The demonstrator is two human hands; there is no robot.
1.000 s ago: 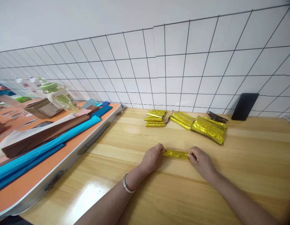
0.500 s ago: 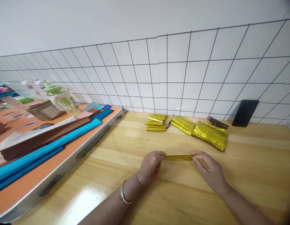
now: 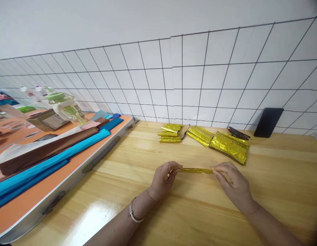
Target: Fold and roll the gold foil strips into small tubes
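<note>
A narrow folded strip of gold foil paper is held level just above the wooden table, one end in each hand. My left hand, with a silver bangle on the wrist, pinches the strip's left end. My right hand pinches its right end. Behind them lie a small pile of folded gold strips and a stack of flat gold foil sheets, with a second, smaller stack of gold foil between the two.
An orange board on the left carries blue and brown crepe paper rolls, a cardboard box and a green-lidded bottle. A dark phone leans on the tiled wall; a black clip and a pen lie by the foil.
The strip lay flat under my fingers a second ago. Both hands have lifted it off the table and turned it edge-on, holding it by its ends.
</note>
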